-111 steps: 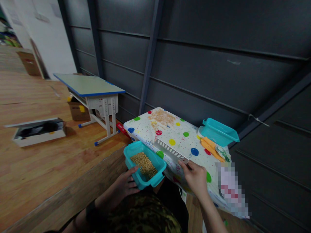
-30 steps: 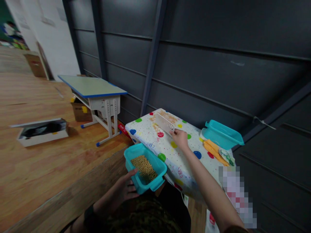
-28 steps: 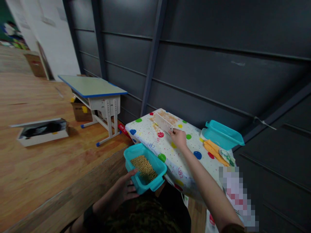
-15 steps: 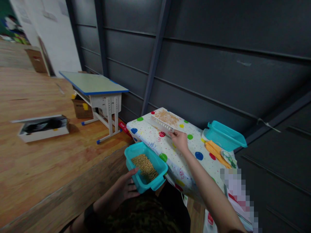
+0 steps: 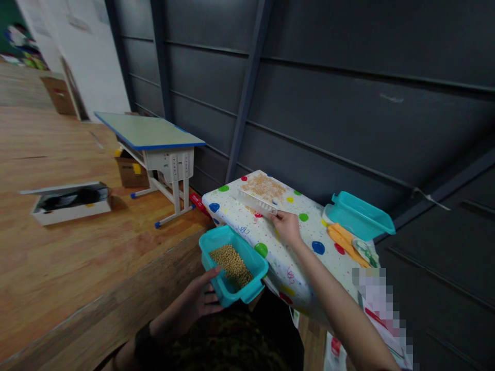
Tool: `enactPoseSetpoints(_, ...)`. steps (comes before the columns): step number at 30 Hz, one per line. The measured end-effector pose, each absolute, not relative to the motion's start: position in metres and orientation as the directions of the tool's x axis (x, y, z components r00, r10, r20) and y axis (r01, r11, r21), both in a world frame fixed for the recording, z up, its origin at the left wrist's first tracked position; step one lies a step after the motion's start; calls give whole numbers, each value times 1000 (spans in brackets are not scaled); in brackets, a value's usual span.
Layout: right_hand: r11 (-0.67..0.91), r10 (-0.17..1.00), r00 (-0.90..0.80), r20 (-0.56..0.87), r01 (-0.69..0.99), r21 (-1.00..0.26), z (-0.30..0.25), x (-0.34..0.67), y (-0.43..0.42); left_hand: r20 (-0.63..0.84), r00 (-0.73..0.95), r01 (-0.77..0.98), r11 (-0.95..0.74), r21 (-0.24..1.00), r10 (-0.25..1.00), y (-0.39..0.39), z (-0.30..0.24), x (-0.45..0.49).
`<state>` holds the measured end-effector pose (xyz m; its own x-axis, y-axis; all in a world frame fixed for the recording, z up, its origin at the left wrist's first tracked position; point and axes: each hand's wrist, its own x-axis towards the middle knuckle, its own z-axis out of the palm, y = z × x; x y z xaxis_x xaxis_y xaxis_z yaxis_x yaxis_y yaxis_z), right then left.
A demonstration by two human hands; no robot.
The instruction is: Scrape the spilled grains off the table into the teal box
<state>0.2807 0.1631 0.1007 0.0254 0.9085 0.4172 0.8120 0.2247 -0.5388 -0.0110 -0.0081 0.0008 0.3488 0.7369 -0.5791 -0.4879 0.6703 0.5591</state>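
My left hand (image 5: pixel 203 296) grips the near side of a teal plastic container (image 5: pixel 253 260), thumb over its rim. Dried beans (image 5: pixel 232 263), round and yellowish like soybeans, fill part of it. The container hangs just below the front edge of the table (image 5: pixel 284 257). My right hand (image 5: pixel 286 225) is closed around the near end of a long white slotted piece (image 5: pixel 258 201), perhaps a table brush, which lies low over the cloth. Beyond and under it, light brown crumbs (image 5: pixel 266 186) are scattered on the dotted tablecloth.
On the table's right stand a second teal container (image 5: pixel 359 214), an orange cloth (image 5: pixel 344 241) and a green-and-white packet (image 5: pixel 365 252). A dark panelled wall (image 5: pixel 328 103) runs behind. To the left are a school desk (image 5: pixel 150 133) and an open white box (image 5: pixel 73 206) on the floor.
The white slotted piece has tilted slightly, and some crumbs now show on its near side. My left hand and the container of beans stay almost where they were.
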Motion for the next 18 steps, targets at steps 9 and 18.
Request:
enactPoseSetpoints(9,225,916,19,402,804,-551,101,271,150,-579,382,-497,688,528,720,-5,-11,-9)
enactPoseSetpoints(18,239,901,17,434,816,-526,97,277,137,-589,378,-465,697,547,714,-10,-2,0)
